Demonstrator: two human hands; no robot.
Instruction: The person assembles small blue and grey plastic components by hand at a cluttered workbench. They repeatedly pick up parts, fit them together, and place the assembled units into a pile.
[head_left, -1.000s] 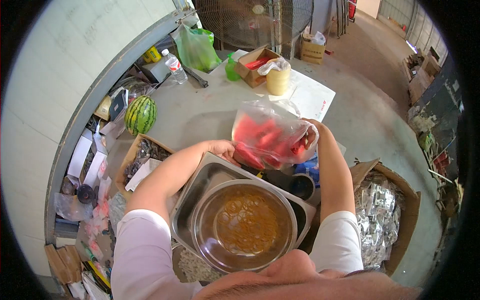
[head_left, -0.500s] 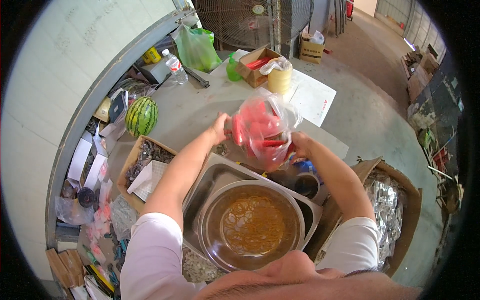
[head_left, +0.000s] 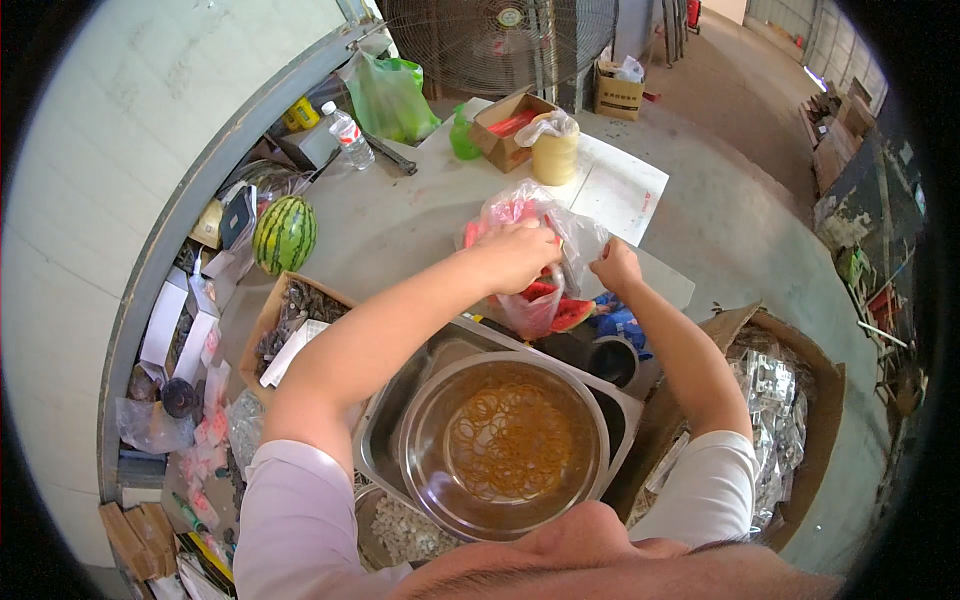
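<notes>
A clear plastic bag (head_left: 575, 240) with red watermelon slices (head_left: 572, 314) in it rests on the table, beyond the sink. My left hand (head_left: 515, 256) reaches across the top of the bag, fingers curled and gripping its film. At the bag's right side my right hand (head_left: 617, 266) pinches the edge of the plastic. One slice shows its red flesh and rind at the lower right of the bag. Nearer to me, a round steel bowl (head_left: 420, 480) sits over the metal sink (head_left: 385, 400), with many tan rubber bands (head_left: 510, 440) in it.
A whole watermelon (head_left: 285, 235), a water bottle (head_left: 348, 135) and a green bag (head_left: 390, 95) stand at the left. A cardboard box (head_left: 515, 130) and a yellow roll (head_left: 554, 158) are behind the bag. At right, a large carton (head_left: 825, 430) holds wrapped metal parts.
My left hand has moved from the bag's left side over onto its top. The bag has been lowered, and a watermelon slice now shows at its lower right.
</notes>
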